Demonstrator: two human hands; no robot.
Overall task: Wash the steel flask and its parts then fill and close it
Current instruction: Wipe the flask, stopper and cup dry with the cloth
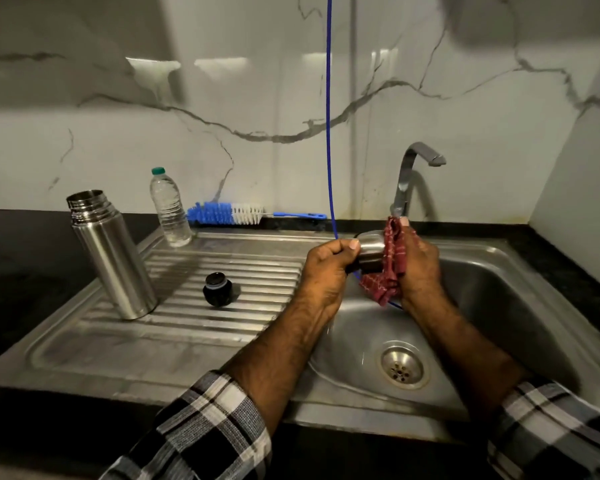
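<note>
Over the sink basin: we hold the flask's steel cup and a red checked cloth.

Our left hand (329, 263) curls round one end of the steel cup (371, 252), thumb on its side, keeping it lying sideways above the sink (499, 271). Our right hand (418, 268) grips the red checked cloth (390, 263), which is bunched against the cup's other end and hangs below it. Steel flask (113, 258), open-mouthed, stands upright on the ribbed drainboard (222, 317) at left, well apart from the hands. Its black stopper (217, 289) sits on the drainboard between flask and basin. Clear plastic bottle (169, 207) with green cap stands at the drainboard's back edge; just beside it a blue-and-white bottle brush (229, 213) lies along the wall. Tap (409, 181) rises behind the cloth. A blue cord (329, 116) hangs down in front of the wall.
</note>
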